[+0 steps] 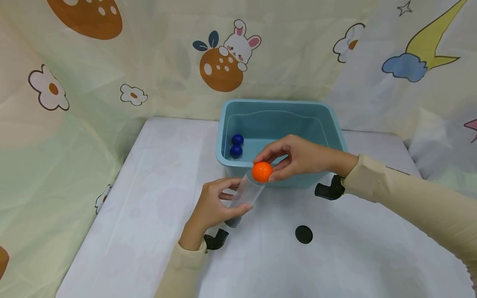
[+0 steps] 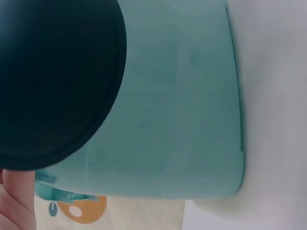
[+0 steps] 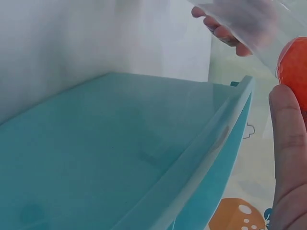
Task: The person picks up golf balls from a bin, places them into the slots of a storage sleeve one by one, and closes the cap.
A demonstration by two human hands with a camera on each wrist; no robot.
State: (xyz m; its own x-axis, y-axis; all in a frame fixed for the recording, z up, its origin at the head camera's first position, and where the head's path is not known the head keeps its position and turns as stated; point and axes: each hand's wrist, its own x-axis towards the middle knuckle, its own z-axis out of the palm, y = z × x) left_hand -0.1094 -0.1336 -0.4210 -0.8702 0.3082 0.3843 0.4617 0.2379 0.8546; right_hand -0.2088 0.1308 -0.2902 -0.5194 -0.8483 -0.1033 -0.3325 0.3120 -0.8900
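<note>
so the left hand (image 1: 213,203) has its thumb and fingers wrapped round a clear plastic tube (image 1: 246,193), tilted with its mouth up toward the other hand. the right hand (image 1: 294,159) is pinching a glossy orange ball (image 1: 262,172) right at that mouth, so the ball sits just past the right fingertips. can't tell if it's on the way in or out, tbh.

progress-wise, looks like mid-job to me. two dark blue balls (image 1: 236,145) are in the teal plastic bin (image 1: 277,118), which is beyond both hands; the balls lie off to the left of the right fingers. i can't make out any other ball in the tube. flat black disc (image 1: 304,234) is on the table, nearer the person than the right hand and off to the right of the left one. if that's the tube's cap, i'd guess closing up is left to do, plus finishing with the orange ball.
</note>
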